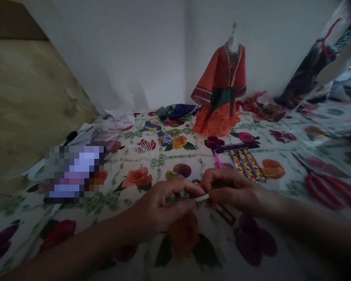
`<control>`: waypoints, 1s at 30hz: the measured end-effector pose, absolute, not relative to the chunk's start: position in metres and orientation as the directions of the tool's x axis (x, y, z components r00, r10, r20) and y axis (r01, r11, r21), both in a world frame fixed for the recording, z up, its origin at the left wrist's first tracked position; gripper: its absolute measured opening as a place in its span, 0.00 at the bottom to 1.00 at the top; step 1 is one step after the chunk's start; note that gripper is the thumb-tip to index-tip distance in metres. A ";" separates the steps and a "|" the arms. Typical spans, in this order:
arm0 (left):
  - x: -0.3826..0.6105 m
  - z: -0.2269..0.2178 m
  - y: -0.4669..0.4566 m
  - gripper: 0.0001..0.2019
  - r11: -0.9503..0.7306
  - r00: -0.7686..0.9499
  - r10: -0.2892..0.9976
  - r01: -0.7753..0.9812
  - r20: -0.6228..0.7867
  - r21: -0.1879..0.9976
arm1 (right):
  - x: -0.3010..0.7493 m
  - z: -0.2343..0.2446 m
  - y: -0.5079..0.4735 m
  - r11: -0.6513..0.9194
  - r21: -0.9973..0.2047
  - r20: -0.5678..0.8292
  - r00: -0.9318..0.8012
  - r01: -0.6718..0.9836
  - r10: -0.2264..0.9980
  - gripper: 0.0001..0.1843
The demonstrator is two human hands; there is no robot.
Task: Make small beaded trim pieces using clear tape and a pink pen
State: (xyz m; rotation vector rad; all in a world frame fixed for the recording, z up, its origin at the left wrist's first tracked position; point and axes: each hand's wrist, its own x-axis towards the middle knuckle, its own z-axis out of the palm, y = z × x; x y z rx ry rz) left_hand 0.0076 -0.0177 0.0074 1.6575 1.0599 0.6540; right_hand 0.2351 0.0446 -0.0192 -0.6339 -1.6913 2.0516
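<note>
Close together over the table, both my hands are pinched at a small whitish strip (202,198). My left hand (168,201) grips its left end between thumb and fingers. At the other end, the fingertips of my right hand (236,191) close on it. Below the right hand shows a short dark-edged piece of patterned trim (226,214); whether it touches the fingers I cannot tell. Just beyond that hand lie a pink pen-like tool (218,160) and several yellow-and-red patterned strips with glittering edges (248,166).
A miniature orange-and-green dress (222,89) stands on a small form at the back. Red-handled scissors (324,187) lie at right. A blurred-out phone-like device (76,171) is at left. Fabric scraps (177,112) and bead strips (146,150) rest on the floral tablecloth (105,226).
</note>
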 end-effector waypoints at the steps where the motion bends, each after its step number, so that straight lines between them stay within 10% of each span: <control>1: 0.008 0.007 -0.018 0.08 -0.102 0.459 0.886 0.323 -0.062 0.941 | 0.235 -0.020 0.045 -0.193 -0.981 -0.093 -0.816 -0.023 0.570 0.06; 15: 0.015 0.002 -0.022 0.05 -0.185 0.412 0.911 0.368 0.019 0.911 | 0.234 -0.009 0.037 -0.058 -0.973 -0.225 -0.853 0.224 0.470 0.09; 30: 0.008 0.000 -0.018 0.02 -0.261 0.426 0.893 0.228 0.145 0.938 | 0.237 -0.006 0.036 -0.280 -0.959 -0.170 -0.875 0.041 0.453 0.08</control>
